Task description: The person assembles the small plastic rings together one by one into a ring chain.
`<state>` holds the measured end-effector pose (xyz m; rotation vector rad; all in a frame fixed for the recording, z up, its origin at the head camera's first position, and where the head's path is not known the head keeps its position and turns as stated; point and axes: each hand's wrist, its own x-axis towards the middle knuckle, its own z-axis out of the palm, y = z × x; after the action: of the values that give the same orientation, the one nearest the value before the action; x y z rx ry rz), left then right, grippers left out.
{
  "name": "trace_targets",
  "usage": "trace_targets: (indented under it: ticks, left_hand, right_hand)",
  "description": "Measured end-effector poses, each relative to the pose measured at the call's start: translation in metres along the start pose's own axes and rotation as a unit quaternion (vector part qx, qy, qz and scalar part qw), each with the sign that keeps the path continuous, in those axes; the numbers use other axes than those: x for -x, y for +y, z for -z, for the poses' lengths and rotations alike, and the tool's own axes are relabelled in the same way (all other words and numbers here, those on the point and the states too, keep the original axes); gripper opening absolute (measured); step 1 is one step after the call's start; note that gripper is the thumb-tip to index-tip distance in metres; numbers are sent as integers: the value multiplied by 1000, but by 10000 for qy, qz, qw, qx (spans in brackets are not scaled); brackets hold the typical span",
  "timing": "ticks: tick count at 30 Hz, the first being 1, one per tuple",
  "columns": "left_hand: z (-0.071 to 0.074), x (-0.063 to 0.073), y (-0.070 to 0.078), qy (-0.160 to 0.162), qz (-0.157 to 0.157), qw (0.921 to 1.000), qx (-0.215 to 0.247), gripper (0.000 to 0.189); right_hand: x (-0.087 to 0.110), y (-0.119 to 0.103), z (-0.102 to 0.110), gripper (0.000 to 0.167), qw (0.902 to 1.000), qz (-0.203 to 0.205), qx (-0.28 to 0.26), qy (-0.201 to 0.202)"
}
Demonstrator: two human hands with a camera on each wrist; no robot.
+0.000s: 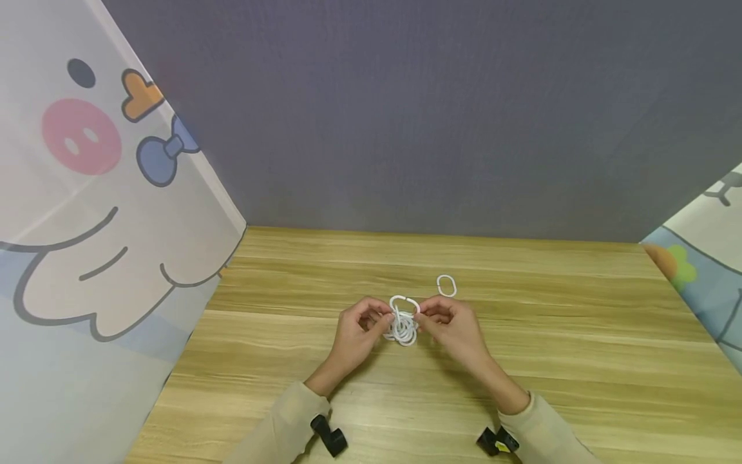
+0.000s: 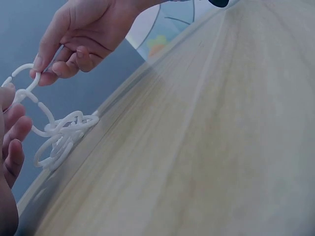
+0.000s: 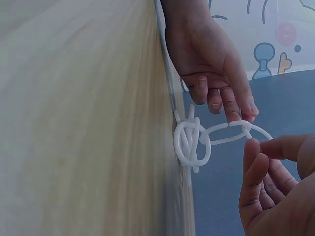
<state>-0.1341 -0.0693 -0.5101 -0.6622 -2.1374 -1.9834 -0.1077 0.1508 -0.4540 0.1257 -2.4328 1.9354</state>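
Observation:
My left hand (image 1: 358, 332) pinches one white oval plastic link of a short chain between thumb and fingertips. Opposite it, the right hand (image 1: 456, 325) pinches the chain's top link (image 1: 400, 297), a white oval ring with a small gap in its side. These two links hook through each other, as the right wrist view shows. Below the hands, the rest of the linked chain (image 3: 193, 142) gathers in a tangled heap close over the tabletop. Just beyond the right hand, a single loose white link (image 1: 438, 285) lies flat on the wood.
The wooden table (image 1: 580, 335) runs back to a grey partition (image 1: 440, 116). Cartoon-printed panels (image 1: 116, 258) stand at the left and right sides. A black wrist camera (image 1: 328, 436) is strapped at each beige sleeve.

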Motion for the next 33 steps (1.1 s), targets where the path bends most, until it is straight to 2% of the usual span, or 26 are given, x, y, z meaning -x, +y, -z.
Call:
trace_targets:
  ticks: [10, 15, 20, 27, 33]
  left_hand:
    - [-1, -1, 3, 20, 108, 9998, 140, 14]
    - [0, -1, 3, 67, 121, 9999, -73, 8]
    - [0, 0, 2, 108, 85, 9998, -174, 5]
    - [-1, 0, 1, 119, 73, 9999, -100, 6]
    - [-1, 0, 1, 81, 118, 9999, -41, 10]
  right_hand:
    - [1, -1, -2, 9, 9998, 1, -177, 70]
    - [-1, 2, 1, 9, 9999, 91, -35, -109]
    - [-7, 7, 13, 13, 9994, 50, 214, -271]
    - [-20, 13, 36, 18, 9994, -74, 238, 256]
    - [-26, 17, 46, 17, 9980, -306, 300, 460]
